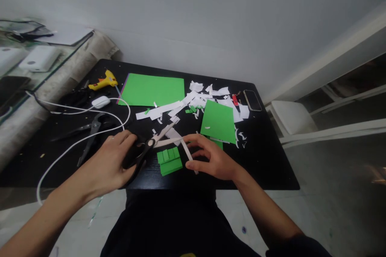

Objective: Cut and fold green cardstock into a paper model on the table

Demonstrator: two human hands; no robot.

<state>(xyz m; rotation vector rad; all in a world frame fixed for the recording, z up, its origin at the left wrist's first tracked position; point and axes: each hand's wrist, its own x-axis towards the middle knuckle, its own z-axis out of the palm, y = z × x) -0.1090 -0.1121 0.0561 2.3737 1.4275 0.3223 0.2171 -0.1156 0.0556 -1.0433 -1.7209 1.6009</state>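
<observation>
My left hand point(113, 160) grips the black handles of a pair of scissors point(150, 143) whose blades are spread apart around a white paper strip point(187, 152). My right hand point(211, 160) pinches that strip between thumb and fingers just right of the blades. A small green folded paper piece point(170, 161) lies on the black table point(265, 156) directly below the scissors, between both hands.
A large green sheet point(152, 89) and a smaller green sheet point(218, 122) lie among white paper scraps point(196, 102). At left are a yellow glue gun point(103, 81), a white cable point(75, 144), black pliers point(92, 130). A phone point(252, 100) lies far right. A white chair point(291, 118) stands beside the table.
</observation>
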